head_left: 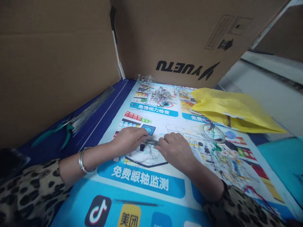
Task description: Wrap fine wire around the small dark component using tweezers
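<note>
Over the middle of the printed sheet, both hands are closed on a small bundle of thin silvery wire [151, 142]. My left hand [131, 139] grips its left end with fingers bent. At the other end, my right hand [177, 150] has its fingers curled over the wire. The fingertips hide both ends of the bundle. Fine loose strands [148, 157] hang or lie just below it; which of the two I cannot tell.
Cardboard walls [56, 63] stand behind and to the left. Teal-handled pliers [68, 135] lie beside straight wires [91, 110] at left. Wire tangles [163, 94] spread at the back. On the right are a tape roll [203, 136], a yellow bag [227, 104] and more wire [234, 176].
</note>
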A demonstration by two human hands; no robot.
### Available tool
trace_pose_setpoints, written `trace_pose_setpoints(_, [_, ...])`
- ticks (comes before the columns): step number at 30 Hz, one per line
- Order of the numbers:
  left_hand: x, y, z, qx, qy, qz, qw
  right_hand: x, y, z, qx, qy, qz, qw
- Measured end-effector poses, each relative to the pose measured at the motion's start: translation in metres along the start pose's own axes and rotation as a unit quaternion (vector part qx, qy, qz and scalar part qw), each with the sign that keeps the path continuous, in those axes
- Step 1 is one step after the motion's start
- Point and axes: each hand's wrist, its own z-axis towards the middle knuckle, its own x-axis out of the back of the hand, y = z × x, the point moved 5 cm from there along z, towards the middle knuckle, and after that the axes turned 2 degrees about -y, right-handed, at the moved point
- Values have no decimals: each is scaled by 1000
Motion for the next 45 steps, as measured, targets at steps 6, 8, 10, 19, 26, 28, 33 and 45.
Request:
trace_pose_setpoints(6, [-4,1,-2,-13,38,18,999,-4,2,-1,3,-6,11,1000])
trace_pose_setpoints(8, [-4,2,-3,-22,49,13,998,-3,1,-1,7,-3,10,1000])
trace_pose_setpoints(10, [-4,1,-4,-28,60,8,998,-2,0,0,12,3,8,1000])
trace_pose_setpoints(19, [-2,0,-4,2,39,-59,997,3,-4,0,8,3,2,1000])
trace_pose_setpoints(26, [-4,0,-4,-11,9,-86,996,2,-2,1,-4,-6,15,1000])
trace_pose_setpoints(28, [-4,1,-4,-27,7,-89,996,1,-2,1,-3,-9,20,1000])
trace_pose_setpoints(33, [-4,1,-5,-61,26,-97,993,0,0,0,5,-14,33,999])
trace_pose_setpoints(45, [1,6,-5,-110,34,-120,986,-2,8,0,21,-34,71,997])
